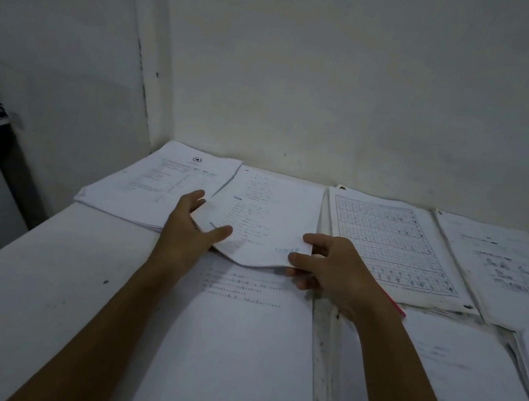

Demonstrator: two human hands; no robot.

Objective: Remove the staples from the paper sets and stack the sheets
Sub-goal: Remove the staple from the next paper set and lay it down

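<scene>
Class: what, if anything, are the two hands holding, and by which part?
A printed sheet, held by its near corners: the left hand grips the near-left corner, the right hand pinches the near-right.

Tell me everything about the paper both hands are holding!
The held sheet is white paper with faint printed lines and a small blue mark near its lower edge. The left hand grips its left edge and the right hand pinches its lower right corner. Its near edge is lifted and bowed above a printed page on the table.

left hand (187,222): arm outstretched, fingers pinching | right hand (332,266): arm outstretched, fingers curled, gripping
</scene>
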